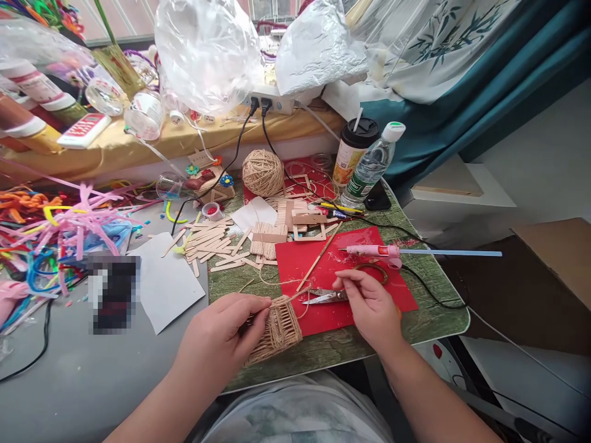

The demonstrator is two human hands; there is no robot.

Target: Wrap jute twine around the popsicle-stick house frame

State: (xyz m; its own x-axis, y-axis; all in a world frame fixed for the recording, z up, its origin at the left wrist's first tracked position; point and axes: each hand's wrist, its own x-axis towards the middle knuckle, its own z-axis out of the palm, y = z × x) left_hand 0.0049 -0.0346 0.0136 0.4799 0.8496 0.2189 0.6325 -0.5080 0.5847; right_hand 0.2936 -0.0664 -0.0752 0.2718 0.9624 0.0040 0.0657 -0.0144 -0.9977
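Observation:
My left hand (221, 341) is closed round a small twine-wrapped craft piece (278, 329) made of sticks, held at the near edge of the table. My right hand (369, 304) pinches the handle end of a small pair of scissors (325, 297) whose blades point left toward the craft piece. Both lie over a red sheet (355, 271) on a green mat (429, 289). A loose strand of twine runs from the craft piece across the red sheet.
A twine ball (262, 172), loose wooden sticks (212, 243) and stick frames (305, 218) lie behind. A glue gun (376, 251) with a blue rod rests on the red sheet. A bottle (372, 166) and cup (354, 151) stand at back right. Coloured pipe cleaners (50, 234) fill the left.

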